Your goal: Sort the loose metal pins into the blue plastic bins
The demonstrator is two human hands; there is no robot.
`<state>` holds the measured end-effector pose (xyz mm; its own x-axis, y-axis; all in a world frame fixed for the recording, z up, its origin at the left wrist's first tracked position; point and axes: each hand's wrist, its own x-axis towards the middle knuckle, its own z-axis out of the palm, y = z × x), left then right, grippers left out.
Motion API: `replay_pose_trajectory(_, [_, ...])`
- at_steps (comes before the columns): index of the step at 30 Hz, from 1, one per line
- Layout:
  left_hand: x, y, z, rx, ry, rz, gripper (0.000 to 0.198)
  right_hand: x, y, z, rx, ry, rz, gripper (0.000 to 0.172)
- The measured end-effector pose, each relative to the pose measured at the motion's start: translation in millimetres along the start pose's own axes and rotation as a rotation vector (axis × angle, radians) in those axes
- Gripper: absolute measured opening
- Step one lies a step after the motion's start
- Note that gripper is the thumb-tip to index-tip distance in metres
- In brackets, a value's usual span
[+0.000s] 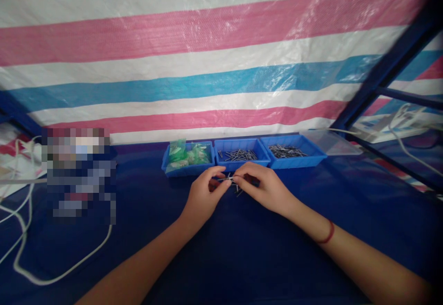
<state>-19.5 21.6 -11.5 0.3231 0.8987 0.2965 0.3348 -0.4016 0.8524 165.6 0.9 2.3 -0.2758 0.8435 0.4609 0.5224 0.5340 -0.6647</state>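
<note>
My left hand (205,189) and my right hand (265,186) meet over the table in front of the bins, their fingertips almost touching. Between them is a thin metal pin (227,179), pinched by thumb and forefinger on each side; its exact shape is too small to make out. A few similar loose pins (238,192) lie on the table just beneath the fingers. Directly behind, the middle blue bin (242,161) contains many slim metal pins. Darker metal pins fill the right blue bin (301,161). Small green plastic packets (188,155) are in the left blue bin (183,172).
The dark blue tabletop (228,259) extends toward me. A clear plastic lid (332,142) lies beside the right bin. White cables (65,272) loop over the left side, near a blurred-out patch. Striped sheeting (194,79) hangs behind, with a blue metal frame (367,88) at right.
</note>
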Motion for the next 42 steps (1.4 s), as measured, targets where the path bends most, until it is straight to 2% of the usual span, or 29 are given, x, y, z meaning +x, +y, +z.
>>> replay_pose_trajectory(2, [2,0,-1.0,-0.122,-0.018,-0.09,0.021,-1,0,4,0.074,0.056,0.073,0.02])
replay_pose_trajectory(5, [4,3,-1.8,-0.25,-0.034,-0.114,0.02,-1,1,9,0.18,0.086,0.152,0.022])
replay_pose_trajectory(10, [2,10,-0.2,-0.314,0.027,-0.108,0.017,-2,-2,13,0.263,0.021,0.189,0.02])
replay_pose_trajectory(14, [-1,12,0.0,-0.286,0.054,-0.089,0.016,-4,-10,12,0.244,-0.047,0.167,0.017])
replay_pose_trajectory(20, [-3,12,-0.9,-0.234,0.043,-0.058,0.017,-3,-13,12,0.276,-0.081,0.104,0.018])
replay_pose_trajectory(33, [-2,10,-1.0,-0.186,0.06,-0.023,0.018,-5,-7,16,0.313,0.033,0.19,0.011])
replay_pose_trajectory(38, [-2,7,-1.7,-0.152,0.042,0.016,0.016,-4,-7,10,0.272,0.119,0.124,0.01])
replay_pose_trajectory(42, [-4,5,-2.5,-0.03,-0.049,0.066,0.015,-2,-10,3,0.18,0.148,0.008,0.009])
